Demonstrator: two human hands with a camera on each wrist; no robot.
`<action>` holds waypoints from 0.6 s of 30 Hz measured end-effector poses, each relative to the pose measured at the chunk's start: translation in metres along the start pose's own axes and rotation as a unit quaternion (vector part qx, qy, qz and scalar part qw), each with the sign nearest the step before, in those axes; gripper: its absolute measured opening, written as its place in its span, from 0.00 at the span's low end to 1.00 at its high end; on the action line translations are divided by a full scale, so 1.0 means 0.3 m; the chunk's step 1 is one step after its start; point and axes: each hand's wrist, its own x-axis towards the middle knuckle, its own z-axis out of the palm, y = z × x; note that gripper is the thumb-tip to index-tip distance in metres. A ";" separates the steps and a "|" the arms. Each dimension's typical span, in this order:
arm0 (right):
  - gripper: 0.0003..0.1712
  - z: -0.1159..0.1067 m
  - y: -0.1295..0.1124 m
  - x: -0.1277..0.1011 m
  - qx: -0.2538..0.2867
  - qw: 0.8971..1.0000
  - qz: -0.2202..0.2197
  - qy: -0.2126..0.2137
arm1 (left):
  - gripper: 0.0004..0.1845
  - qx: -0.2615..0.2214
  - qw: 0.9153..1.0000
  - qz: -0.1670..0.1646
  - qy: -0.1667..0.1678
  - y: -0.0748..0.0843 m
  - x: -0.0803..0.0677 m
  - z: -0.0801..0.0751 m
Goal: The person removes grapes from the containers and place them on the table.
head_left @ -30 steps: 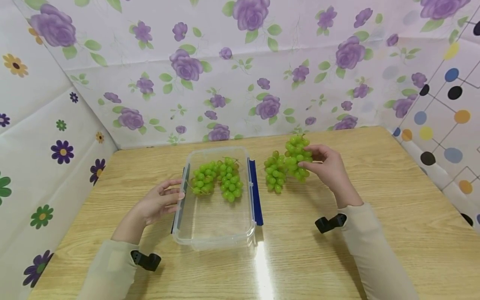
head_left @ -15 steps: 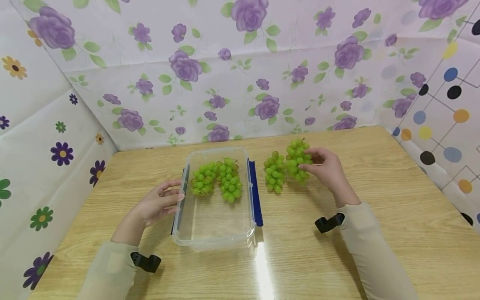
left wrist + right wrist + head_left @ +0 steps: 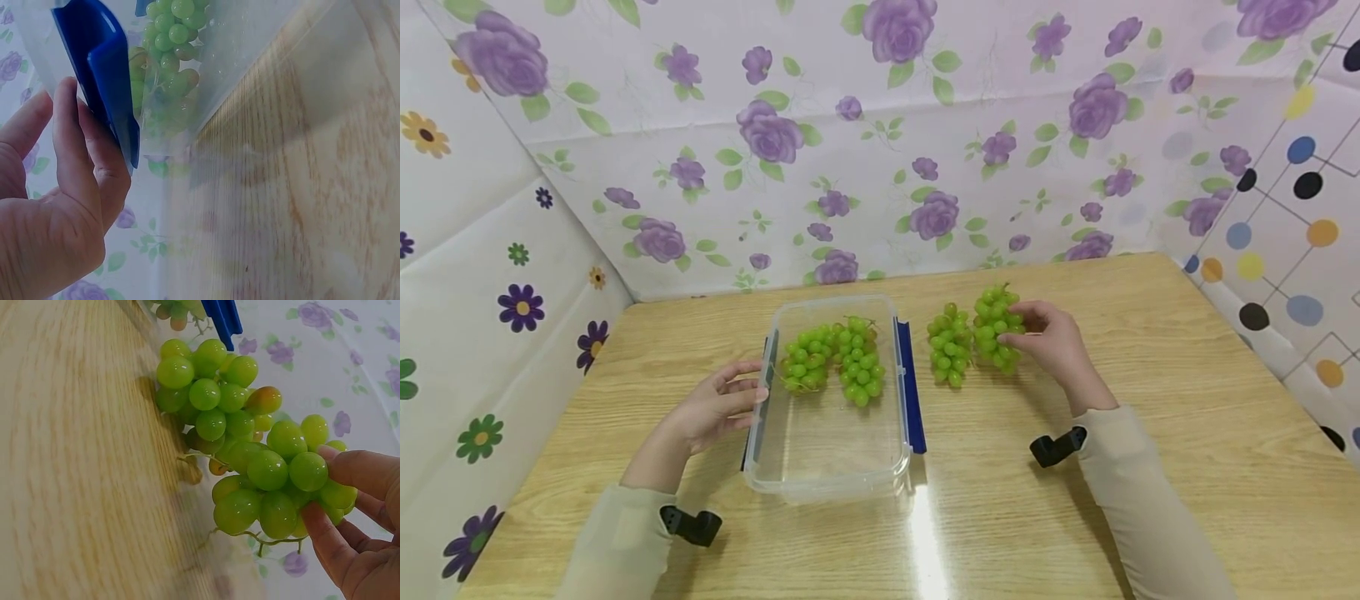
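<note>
My right hand [image 3: 1054, 342] pinches a bunch of green grapes [image 3: 994, 321] between thumb and fingers, low over the table or on it. Close on its left lies another grape bunch [image 3: 950, 342]; in the right wrist view the held bunch [image 3: 269, 494] overlaps this second bunch [image 3: 209, 394]. A clear plastic box [image 3: 827, 486] with no lid on top holds two more green bunches, the left one [image 3: 807, 358] and the right one [image 3: 859, 367]. My left hand [image 3: 718, 404], its fingers loosely extended, touches the box's left side at the blue flap [image 3: 109, 69].
The box's other blue flap [image 3: 912, 387] hangs out on its right side, between the box and the loose grapes. Everything stands on a wooden table [image 3: 1000, 500]. Flower-printed sheeting [image 3: 850, 167] rises behind the table and along both sides.
My right hand has lowered slightly and tipped the held grape bunch down toward the table, a little to the right and nearer me. My left hand stays at the box.
</note>
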 end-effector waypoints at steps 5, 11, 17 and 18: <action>0.29 0.002 0.005 0.001 -0.001 1.000 0.006 0.000 | 0.35 0.000 1.000 0.000 -0.001 0.007 -0.003 0.001; 0.28 0.009 0.011 0.004 -0.009 1.000 0.008 -0.005 | 0.35 0.002 1.000 -0.003 -0.001 0.008 -0.004 0.002; 0.29 0.012 0.022 0.008 -0.012 1.000 0.016 -0.008 | 0.35 0.003 1.000 -0.002 0.000 0.005 -0.004 0.001; 0.30 0.012 0.024 0.008 -0.013 1.000 0.021 -0.010 | 0.35 0.001 1.000 -0.002 0.000 0.004 -0.004 0.002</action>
